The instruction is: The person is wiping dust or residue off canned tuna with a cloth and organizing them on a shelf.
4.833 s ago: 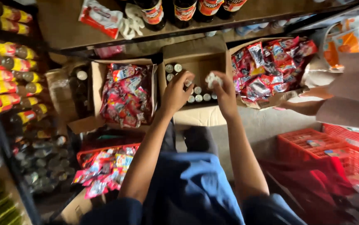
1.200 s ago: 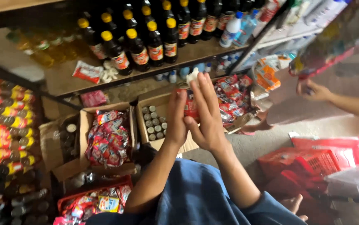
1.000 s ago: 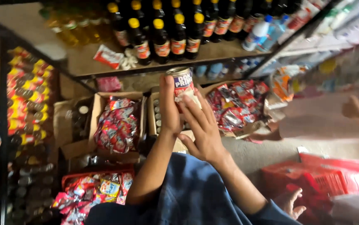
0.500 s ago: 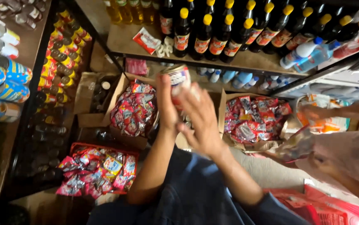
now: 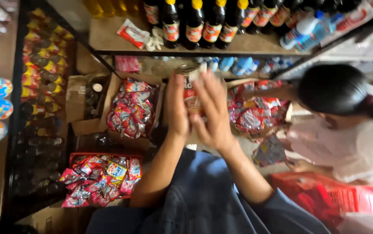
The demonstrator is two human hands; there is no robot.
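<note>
Both hands (image 5: 197,110) raised, fingers upright, clasping a can (image 5: 190,86).

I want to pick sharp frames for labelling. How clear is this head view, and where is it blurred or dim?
Head view: motion-smeared overall; the hands and can are soft, the bottles clearer, the left shelves dim and bent by the lens.
</note>
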